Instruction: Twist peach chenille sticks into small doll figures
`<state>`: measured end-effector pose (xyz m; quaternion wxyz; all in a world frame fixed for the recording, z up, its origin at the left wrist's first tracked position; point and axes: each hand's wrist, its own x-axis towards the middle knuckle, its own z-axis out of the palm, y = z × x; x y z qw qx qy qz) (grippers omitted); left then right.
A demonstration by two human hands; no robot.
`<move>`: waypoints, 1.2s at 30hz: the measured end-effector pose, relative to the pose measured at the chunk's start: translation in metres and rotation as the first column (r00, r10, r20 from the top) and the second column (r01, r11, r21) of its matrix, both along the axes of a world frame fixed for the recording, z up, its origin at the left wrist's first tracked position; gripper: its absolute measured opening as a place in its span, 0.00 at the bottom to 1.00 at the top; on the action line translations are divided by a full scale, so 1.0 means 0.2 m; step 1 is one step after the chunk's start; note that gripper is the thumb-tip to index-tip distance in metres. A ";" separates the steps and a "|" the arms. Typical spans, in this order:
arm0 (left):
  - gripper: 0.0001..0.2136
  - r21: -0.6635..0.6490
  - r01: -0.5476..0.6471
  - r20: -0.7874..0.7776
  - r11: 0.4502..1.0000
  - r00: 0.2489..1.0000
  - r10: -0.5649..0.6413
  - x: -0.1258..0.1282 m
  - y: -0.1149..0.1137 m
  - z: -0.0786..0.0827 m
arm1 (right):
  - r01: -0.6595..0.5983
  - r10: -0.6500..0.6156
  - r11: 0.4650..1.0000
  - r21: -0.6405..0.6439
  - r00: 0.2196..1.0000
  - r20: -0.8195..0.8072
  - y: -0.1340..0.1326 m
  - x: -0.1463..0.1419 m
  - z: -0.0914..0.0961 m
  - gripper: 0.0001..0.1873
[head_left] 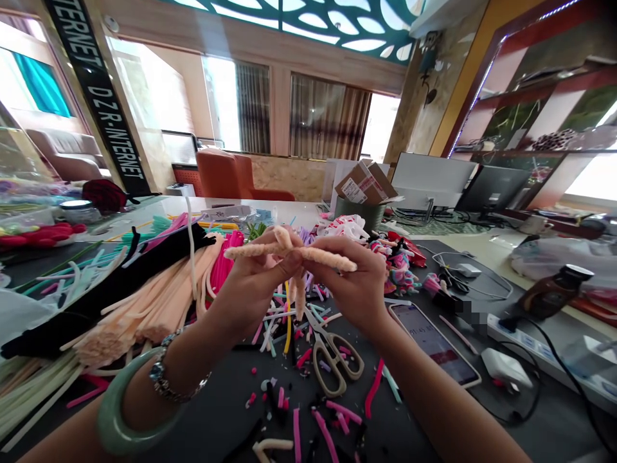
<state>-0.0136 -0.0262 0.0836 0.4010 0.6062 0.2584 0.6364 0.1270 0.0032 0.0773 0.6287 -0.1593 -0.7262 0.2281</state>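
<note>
The left hand and right hand have their fingers closed on a peach pipe cleaner, held up above the counter and scissors; it looks light, soft and easily bent, best pinched along its fuzzy stem

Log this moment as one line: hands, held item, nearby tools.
left hand: pinching twisted peach pipe cleaners | right hand: pinching same pipe cleaners | nearby: beige-handled scissors, smartphone
</note>
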 end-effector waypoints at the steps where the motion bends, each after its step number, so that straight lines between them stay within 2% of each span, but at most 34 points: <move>1: 0.02 0.001 -0.013 -0.011 1.000 1.000 0.013 0.00 0.00 0.00 | -0.003 0.003 1.000 -0.019 1.000 -0.012 0.00 0.00 0.00 0.04; 8: 0.03 0.008 -0.052 -0.017 0.999 0.998 0.052 -0.01 0.03 -0.04 | -0.047 0.035 0.989 -0.140 0.996 -0.085 0.00 -0.02 -0.03 0.04; 15: 0.03 0.073 -0.145 -0.041 0.987 0.988 0.148 -0.01 0.05 -0.06 | -0.117 0.073 0.968 -0.220 0.978 -0.197 0.00 -0.05 -0.05 0.03; 20: 0.03 0.182 -0.203 -0.101 0.962 0.969 0.224 -0.01 0.05 -0.05 | -0.154 0.100 0.963 -0.220 0.967 -0.236 -0.01 -0.05 -0.06 0.03; 22: 0.03 0.181 -0.218 -0.115 0.959 0.964 0.241 -0.01 0.04 -0.05 | -0.154 0.101 0.965 -0.214 0.966 -0.239 -0.01 -0.05 -0.06 0.03; 28: 0.04 0.052 -0.187 -0.082 0.981 0.978 0.191 0.00 0.03 -0.03 | -0.100 0.055 0.972 -0.211 0.976 -0.209 -0.01 -0.05 -0.06 0.04; 32: 0.05 0.139 -0.255 -0.201 0.957 0.939 0.279 -0.01 0.01 -0.01 | -0.116 0.071 0.972 -0.204 0.974 -0.217 -0.02 -0.05 -0.05 0.04; 36: 0.05 0.160 -0.290 -0.266 0.944 0.908 0.324 -0.01 0.02 0.00 | -0.131 0.084 0.969 -0.211 0.972 -0.218 -0.01 -0.05 -0.05 0.07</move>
